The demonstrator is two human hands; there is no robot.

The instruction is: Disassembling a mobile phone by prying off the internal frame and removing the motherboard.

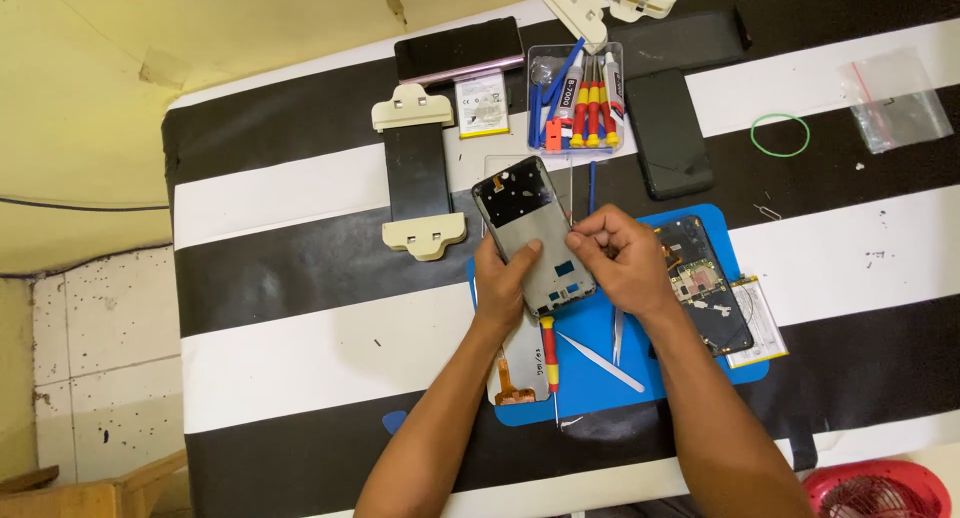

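Note:
My left hand [503, 280] grips a grey phone frame [532, 228] from below, holding it tilted above a blue work mat [700, 218]. My right hand [618, 256] is closed, with its fingertips pinched at the frame's right edge. Under the hands on the mat lie a red and yellow screwdriver [549, 354], a white pry tool [600, 362] and metal tweezers [617, 339]. An opened phone body [706, 283] with its circuit board showing lies just right of my right hand, beside a flat battery [762, 324].
The table has a black and white striped cover [300, 278]. A clear tray [576, 98] of screwdrivers and glue tubes stands behind. A clamped phone [418, 173], a black phone [668, 133], a pink-edged phone [458, 50], a green rubber band [780, 135] and a plastic bag [895, 103] lie about.

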